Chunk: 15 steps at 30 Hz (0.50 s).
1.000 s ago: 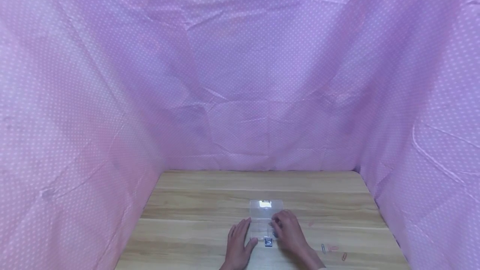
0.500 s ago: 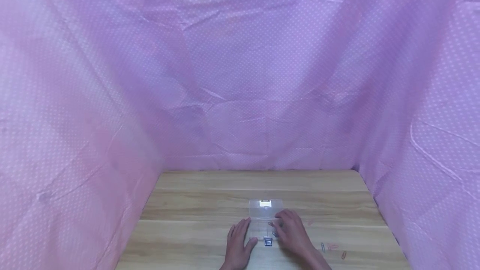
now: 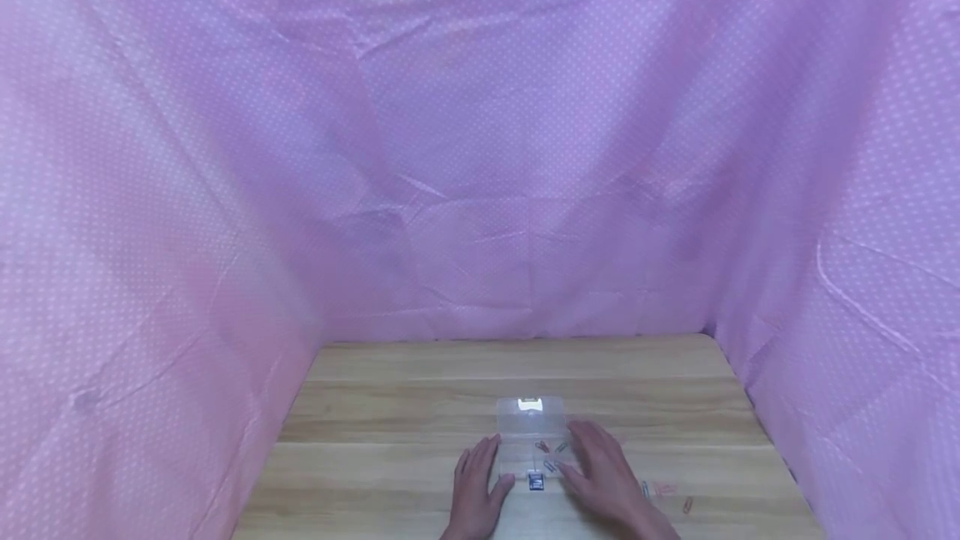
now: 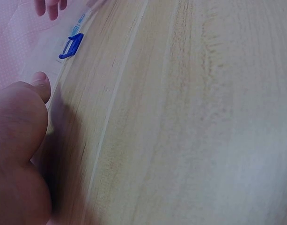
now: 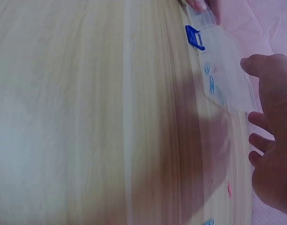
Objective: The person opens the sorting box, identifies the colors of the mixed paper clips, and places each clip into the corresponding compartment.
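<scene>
A clear plastic box with its lid laid back stands on the table, with a blue latch at its front. Several paper clips lie in its right part, among them a red paper clip and a blue paper clip. My left hand holds the box's left end, thumb at the front edge and fingers toward the hinge side. At the right end, my right hand spreads thumb and fingers apart with nothing between them. Its thumb overlaps the box in the right wrist view.
On the wood-grained table, right of the box, lie a blue paper clip, pink paper clips and a red paper clip. Pink dotted cloth surrounds the table at the back and sides.
My right hand has drawn back to the right and its fingers have parted, uncovering paper clips in the box. The left hand keeps its place on the box.
</scene>
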### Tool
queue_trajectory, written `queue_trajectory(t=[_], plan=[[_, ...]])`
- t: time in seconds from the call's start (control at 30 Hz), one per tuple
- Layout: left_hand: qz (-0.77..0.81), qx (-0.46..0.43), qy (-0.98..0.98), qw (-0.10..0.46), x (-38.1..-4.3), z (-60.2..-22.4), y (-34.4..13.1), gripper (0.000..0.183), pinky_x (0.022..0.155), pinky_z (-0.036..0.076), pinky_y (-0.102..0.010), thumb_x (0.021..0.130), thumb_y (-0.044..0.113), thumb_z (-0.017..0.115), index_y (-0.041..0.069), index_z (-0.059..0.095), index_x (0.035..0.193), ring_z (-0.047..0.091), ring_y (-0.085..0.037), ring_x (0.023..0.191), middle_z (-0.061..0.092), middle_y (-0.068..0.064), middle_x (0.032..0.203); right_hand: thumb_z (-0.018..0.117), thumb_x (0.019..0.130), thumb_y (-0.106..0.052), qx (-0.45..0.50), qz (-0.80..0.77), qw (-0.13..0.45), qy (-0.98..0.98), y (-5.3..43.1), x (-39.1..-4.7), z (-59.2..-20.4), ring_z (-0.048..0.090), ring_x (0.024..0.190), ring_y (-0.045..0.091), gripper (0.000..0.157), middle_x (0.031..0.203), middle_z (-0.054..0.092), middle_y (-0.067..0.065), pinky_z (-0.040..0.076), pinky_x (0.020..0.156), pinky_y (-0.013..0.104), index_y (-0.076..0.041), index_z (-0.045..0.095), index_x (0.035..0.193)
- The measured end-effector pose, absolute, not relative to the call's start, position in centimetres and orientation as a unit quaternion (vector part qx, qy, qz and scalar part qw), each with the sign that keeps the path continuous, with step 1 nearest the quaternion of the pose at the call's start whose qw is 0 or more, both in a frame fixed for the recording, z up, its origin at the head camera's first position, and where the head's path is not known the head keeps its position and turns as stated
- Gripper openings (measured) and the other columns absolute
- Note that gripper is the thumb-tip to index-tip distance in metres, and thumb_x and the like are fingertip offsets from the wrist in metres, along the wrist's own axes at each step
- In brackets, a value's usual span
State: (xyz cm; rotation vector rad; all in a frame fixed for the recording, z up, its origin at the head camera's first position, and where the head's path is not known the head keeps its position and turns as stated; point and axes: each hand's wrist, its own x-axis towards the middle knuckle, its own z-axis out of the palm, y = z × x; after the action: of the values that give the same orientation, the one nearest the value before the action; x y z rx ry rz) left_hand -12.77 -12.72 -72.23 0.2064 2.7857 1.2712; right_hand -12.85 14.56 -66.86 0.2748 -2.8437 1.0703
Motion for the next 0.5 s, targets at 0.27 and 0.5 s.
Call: queue_trajectory(t=[0.27, 0.5], plan=[[0.413, 0.072, 0.908, 0.004, -12.8, -72.7, -12.6, 0.074, 0.139, 0.02, -0.069, 0.108, 0.049, 0.071, 0.013, 0.05, 0.169, 0.049, -0.044, 0.162, 0.058, -0.017, 0.17, 0.087, 0.098, -0.033, 0.086, 0.333, 0.066, -0.936, 17.2, -11.6, -66.8, 0.052, 0.158, 0.049, 0.076, 0.169, 0.058, 0.021, 0.039, 0.131, 0.077, -0.008, 0.058, 0.163], [0.421, 0.058, 0.905, 0.033, -12.8, -72.6, -12.6, 0.076, 0.144, 0.014, -0.063, 0.107, 0.046, 0.073, 0.015, 0.047, 0.171, 0.043, -0.042, 0.167, 0.054, -0.016, 0.175, 0.092, 0.092, -0.028, 0.091, 0.308, 0.121, -0.939, 19.6, -10.8, -67.8, 0.058, 0.153, 0.045, 0.074, 0.161, 0.066, 0.018, 0.021, 0.146, 0.037, -0.005, 0.064, 0.157]])
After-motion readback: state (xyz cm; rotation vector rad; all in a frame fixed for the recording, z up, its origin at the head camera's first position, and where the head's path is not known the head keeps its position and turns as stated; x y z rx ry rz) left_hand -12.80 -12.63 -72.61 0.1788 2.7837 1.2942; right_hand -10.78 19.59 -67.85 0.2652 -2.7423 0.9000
